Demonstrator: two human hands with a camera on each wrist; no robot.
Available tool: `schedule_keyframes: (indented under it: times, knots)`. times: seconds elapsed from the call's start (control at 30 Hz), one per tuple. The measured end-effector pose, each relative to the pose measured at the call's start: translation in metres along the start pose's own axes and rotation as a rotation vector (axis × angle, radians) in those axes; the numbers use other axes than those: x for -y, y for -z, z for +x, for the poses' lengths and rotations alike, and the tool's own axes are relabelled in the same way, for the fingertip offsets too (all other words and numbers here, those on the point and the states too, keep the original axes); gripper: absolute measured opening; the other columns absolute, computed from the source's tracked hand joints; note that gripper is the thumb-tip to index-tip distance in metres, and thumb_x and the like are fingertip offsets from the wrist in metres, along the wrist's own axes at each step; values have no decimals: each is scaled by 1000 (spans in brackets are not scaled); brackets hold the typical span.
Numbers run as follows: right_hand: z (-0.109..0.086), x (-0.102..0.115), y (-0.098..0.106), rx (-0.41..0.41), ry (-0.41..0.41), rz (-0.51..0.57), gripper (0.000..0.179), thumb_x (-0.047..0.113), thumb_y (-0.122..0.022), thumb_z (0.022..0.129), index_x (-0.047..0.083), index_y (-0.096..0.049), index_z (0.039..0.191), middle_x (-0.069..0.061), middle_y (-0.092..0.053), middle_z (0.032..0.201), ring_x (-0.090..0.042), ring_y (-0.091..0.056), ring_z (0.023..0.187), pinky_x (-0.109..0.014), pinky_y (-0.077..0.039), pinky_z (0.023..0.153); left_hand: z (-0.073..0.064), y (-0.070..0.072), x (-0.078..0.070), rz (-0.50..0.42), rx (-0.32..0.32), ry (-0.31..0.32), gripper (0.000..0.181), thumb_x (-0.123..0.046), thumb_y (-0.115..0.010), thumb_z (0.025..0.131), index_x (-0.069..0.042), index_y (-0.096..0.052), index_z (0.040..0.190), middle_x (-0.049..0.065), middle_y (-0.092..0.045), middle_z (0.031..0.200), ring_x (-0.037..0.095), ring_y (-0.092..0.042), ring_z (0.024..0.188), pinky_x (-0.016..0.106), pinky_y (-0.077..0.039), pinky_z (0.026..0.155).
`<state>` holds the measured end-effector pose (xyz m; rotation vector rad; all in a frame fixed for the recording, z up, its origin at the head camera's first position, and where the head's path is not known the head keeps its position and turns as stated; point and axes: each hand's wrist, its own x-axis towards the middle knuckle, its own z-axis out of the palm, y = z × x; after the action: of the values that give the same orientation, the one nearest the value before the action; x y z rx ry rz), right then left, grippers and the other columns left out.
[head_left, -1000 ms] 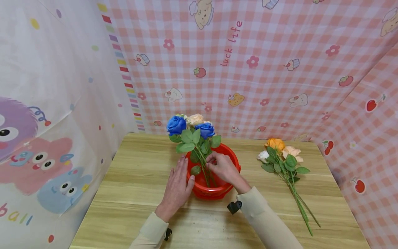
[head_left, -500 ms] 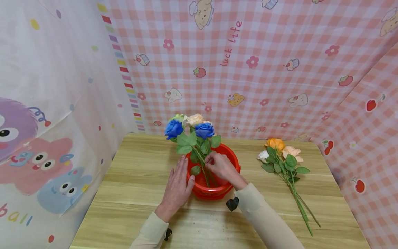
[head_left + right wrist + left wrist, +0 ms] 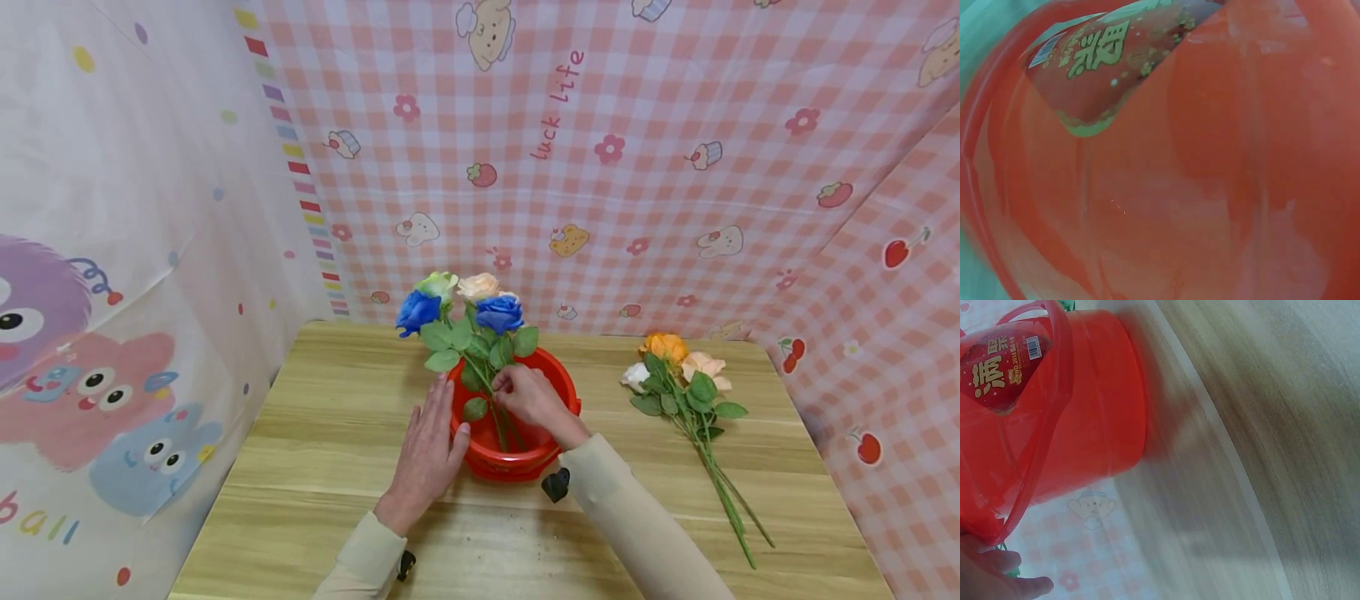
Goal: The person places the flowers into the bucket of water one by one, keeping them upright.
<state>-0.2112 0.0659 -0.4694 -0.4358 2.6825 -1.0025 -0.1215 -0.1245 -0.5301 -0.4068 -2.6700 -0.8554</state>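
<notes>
A red plastic bucket (image 3: 510, 467) stands on the table, its carry handle and label (image 3: 1007, 365) showing in the left wrist view. Artificial roses lean out over its far left side: two blue roses (image 3: 417, 312), a pale green rose (image 3: 438, 285) and a peach rose (image 3: 480, 286), with another pale bloom partly hidden behind. Inside the bucket, my right hand (image 3: 532, 396) pinches a green stem; which bloom it belongs to I cannot tell. My left hand (image 3: 429, 454) rests against the bucket's left rim with straight fingers. The right wrist view holds only the bucket's wall (image 3: 1147, 219).
On the right of the wooden table (image 3: 337, 400) lie an orange rose (image 3: 665, 347), a peach rose (image 3: 705, 368) and a white rose (image 3: 634, 377), stems toward the front. Patterned cloth (image 3: 480, 108) hangs behind and at both sides.
The left blue rose has shifted left, uncovering more of the pale green one. The other blue and peach blooms have moved slightly right. My right forearm has swung a little left; my left hand stays put.
</notes>
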Motion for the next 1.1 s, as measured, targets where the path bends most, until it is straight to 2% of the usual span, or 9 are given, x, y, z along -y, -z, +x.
schedule_keyframes:
  times: [0.3,0.67,0.93,1.1]
  knots:
    - [1,-3,-3,-12,-9,-27,5,9,-76,92,8,-77,97,-1,-75,89,-14,-67,77,-29,-57,71,0,1,0,-6,7,4,66,-32,-44,108,2,-26,162,15,-22,171,37,-28,154,66,-27,118]
    - [-1,-1,-2,38,-25,-1,5,6,-75,92,8,-78,95,0,-73,86,-15,-65,77,-29,-58,71,0,1,0,-8,-1,6,66,-29,-46,107,2,-27,162,15,-23,170,37,-29,153,65,-26,119]
    - [-7,0,4,61,-23,28,13,11,-76,93,7,-78,106,-2,-75,96,-17,-69,89,-35,-59,83,1,1,-1,-14,0,1,66,-26,-50,107,3,-27,162,16,-24,170,38,-29,153,67,-28,117]
    - [-15,-1,9,41,-6,54,19,14,-77,93,9,-77,111,-1,-76,102,-17,-70,96,-37,-59,88,1,1,-1,-18,-1,1,67,-25,-50,106,3,-27,162,16,-23,170,38,-29,153,67,-28,118]
